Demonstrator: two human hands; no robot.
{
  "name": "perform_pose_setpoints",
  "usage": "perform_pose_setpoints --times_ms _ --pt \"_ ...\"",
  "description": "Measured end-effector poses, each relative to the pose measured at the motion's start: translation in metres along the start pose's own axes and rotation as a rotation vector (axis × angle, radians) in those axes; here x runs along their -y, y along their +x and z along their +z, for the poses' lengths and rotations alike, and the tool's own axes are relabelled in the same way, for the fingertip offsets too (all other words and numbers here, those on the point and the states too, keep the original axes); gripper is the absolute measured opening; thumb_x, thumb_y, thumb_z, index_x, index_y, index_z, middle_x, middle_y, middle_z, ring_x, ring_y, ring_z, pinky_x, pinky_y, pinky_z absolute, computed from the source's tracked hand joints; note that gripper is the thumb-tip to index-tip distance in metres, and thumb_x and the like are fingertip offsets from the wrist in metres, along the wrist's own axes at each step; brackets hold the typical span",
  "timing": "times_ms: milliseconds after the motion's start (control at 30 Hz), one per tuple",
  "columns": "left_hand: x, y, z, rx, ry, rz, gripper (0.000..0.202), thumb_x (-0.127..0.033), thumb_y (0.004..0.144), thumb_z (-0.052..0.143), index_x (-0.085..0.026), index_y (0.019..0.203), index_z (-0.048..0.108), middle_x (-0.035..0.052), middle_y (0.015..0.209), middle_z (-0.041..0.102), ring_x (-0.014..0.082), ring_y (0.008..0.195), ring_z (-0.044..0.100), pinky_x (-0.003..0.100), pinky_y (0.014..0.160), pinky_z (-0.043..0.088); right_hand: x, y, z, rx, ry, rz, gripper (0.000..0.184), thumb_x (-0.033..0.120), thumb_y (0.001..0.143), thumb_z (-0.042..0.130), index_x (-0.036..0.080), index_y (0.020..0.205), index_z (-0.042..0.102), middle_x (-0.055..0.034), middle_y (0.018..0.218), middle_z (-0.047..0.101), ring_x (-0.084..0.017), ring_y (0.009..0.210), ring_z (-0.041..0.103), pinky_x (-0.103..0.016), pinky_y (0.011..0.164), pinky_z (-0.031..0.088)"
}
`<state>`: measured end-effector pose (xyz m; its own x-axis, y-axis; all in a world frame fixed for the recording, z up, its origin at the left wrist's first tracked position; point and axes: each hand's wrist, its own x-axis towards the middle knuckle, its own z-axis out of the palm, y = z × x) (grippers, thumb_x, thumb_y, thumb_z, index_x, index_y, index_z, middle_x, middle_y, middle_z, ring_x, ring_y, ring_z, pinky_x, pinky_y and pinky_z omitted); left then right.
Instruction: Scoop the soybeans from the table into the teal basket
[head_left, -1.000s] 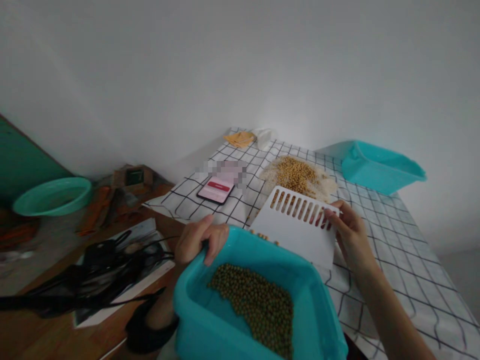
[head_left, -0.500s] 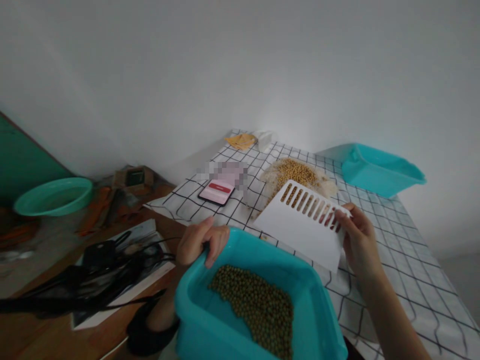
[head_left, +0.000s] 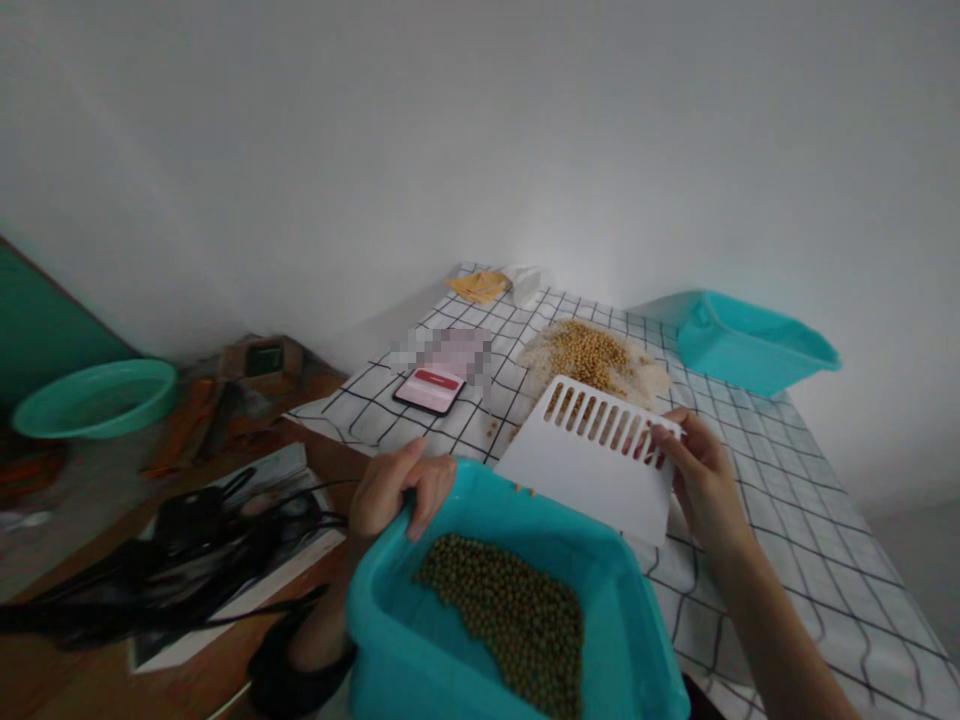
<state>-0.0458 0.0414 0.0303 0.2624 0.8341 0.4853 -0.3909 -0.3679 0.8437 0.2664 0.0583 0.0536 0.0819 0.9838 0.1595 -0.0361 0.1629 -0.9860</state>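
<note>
My left hand (head_left: 395, 487) grips the far left rim of a turquoise plastic basin (head_left: 390, 640) that holds a heap of green beans (head_left: 510, 620). My right hand (head_left: 697, 475) is closed on the right edge of a white slotted plastic panel (head_left: 585, 470), which is tilted over the basin's far rim. Behind the panel a pile of yellow soybeans (head_left: 589, 352) lies on the checked tablecloth (head_left: 787, 500), with a few loose beans near the panel's lower edge.
A phone (head_left: 430, 389) with a lit screen lies on the cloth left of the soybeans. A second turquoise basin (head_left: 750, 345) stands at the back right. A green bowl (head_left: 94, 398), black cables (head_left: 187, 540) and clutter lie on the wooden surface to the left.
The white panel first rose and swung right, then dropped back down to the basin's far rim. My left hand kept its grip on the basin.
</note>
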Motion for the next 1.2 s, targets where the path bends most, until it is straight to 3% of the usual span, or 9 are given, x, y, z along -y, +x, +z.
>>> perform_pose_setpoints --times_ms 200,400,600,833,933,1067,1133,1200 --pt "-0.002 -0.002 0.002 -0.029 -0.031 -0.003 0.071 -0.036 0.107 0.031 -0.02 0.039 0.044 0.0011 0.031 0.043 0.0123 0.035 0.037 0.034 0.052 0.034 0.003 -0.003 0.002 -0.014 -0.012 -0.029 0.025 0.04 0.084 0.075 0.023 0.079 0.058 0.002 0.065 0.067 -0.012 0.054 0.057 -0.022 0.05 0.041" --pt "0.004 -0.006 -0.001 -0.067 -0.058 -0.05 0.072 -0.037 0.106 0.032 -0.02 0.038 0.045 0.0015 0.033 0.043 0.0134 0.038 0.039 0.036 0.054 0.034 0.001 0.001 -0.003 -0.114 -0.013 -0.056 0.027 0.043 0.084 0.076 0.024 0.079 0.057 0.0022 0.066 0.067 -0.012 0.052 0.056 -0.022 0.047 0.04" --pt "0.004 -0.007 -0.004 -0.027 -0.031 -0.07 0.072 -0.04 0.107 0.031 -0.02 0.039 0.045 0.0021 0.034 0.045 0.0135 0.038 0.041 0.036 0.053 0.035 -0.006 0.003 -0.004 -0.006 -0.128 -0.071 0.026 0.043 0.085 0.075 0.024 0.083 0.058 0.0016 0.067 0.069 -0.014 0.054 0.057 -0.024 0.051 0.042" --pt "0.0 -0.005 0.0 -0.073 -0.031 -0.044 0.071 -0.037 0.106 0.032 -0.019 0.038 0.042 0.0007 0.032 0.041 0.0121 0.037 0.038 0.035 0.053 0.034 -0.013 0.007 -0.014 -0.17 -0.142 -0.117 0.025 0.042 0.085 0.075 0.024 0.085 0.058 0.0003 0.072 0.073 -0.015 0.058 0.061 -0.025 0.055 0.043" --pt "-0.001 -0.003 -0.009 -0.048 -0.021 -0.071 0.071 -0.036 0.106 0.033 -0.019 0.038 0.045 0.0015 0.033 0.045 0.0123 0.037 0.04 0.035 0.054 0.036 -0.014 0.009 -0.016 -0.211 -0.153 -0.14 0.026 0.044 0.085 0.075 0.024 0.085 0.058 0.0 0.071 0.072 -0.016 0.06 0.062 -0.026 0.057 0.043" --pt "-0.003 -0.002 -0.026 0.082 0.036 -0.111 0.072 -0.042 0.105 0.035 -0.02 0.038 0.048 0.0041 0.035 0.052 0.0144 0.038 0.048 0.037 0.058 0.044 -0.012 0.009 -0.016 -0.263 -0.164 -0.169 0.027 0.045 0.084 0.075 0.023 0.086 0.058 -0.0003 0.071 0.072 -0.016 0.059 0.061 -0.027 0.057 0.043" --pt "-0.001 -0.004 -0.029 0.038 0.049 -0.123 0.072 -0.045 0.104 0.038 -0.02 0.037 0.049 0.0037 0.034 0.051 0.0142 0.036 0.048 0.037 0.057 0.045 -0.011 0.008 -0.016 -0.283 -0.158 -0.185 0.026 0.044 0.085 0.075 0.023 0.086 0.059 -0.0003 0.072 0.072 -0.016 0.058 0.061 -0.026 0.056 0.042" --pt "0.001 -0.007 -0.029 -0.082 0.057 -0.133 0.072 -0.05 0.102 0.041 -0.021 0.036 0.045 0.002 0.032 0.047 0.0135 0.035 0.045 0.035 0.053 0.045 -0.011 0.006 -0.016 -0.296 -0.148 -0.206 0.024 0.042 0.085 0.075 0.023 0.085 0.059 0.0001 0.073 0.071 -0.015 0.058 0.06 -0.026 0.055 0.041"
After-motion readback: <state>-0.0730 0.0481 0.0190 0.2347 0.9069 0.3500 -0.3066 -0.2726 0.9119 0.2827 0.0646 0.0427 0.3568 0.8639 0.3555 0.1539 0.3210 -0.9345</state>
